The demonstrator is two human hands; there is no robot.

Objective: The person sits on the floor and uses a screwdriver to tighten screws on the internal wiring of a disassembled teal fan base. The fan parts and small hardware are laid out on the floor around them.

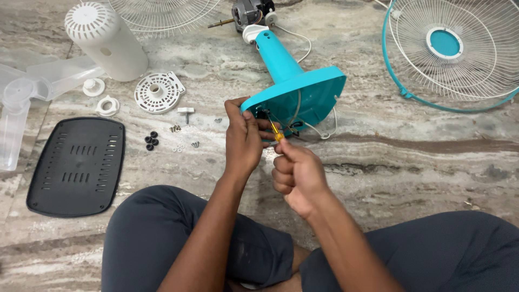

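Bright, even daylight here, soft all round. The marble floor [411, 157] shows a mild sheen toward twelve o'clock, no harsh glare. Faint, short shadows sit under the parts. Focus is crisp at centre; the translucent fan blade [21, 103] at nine o'clock looks slightly stretched.

Turquoise fan stand base [303, 92] tipped on its side, hollow underside with loose wires facing the sitter, neck slanting away toward the motor [250, 12], small yellow-handled screwdriver [277, 135] at the base's lower rim
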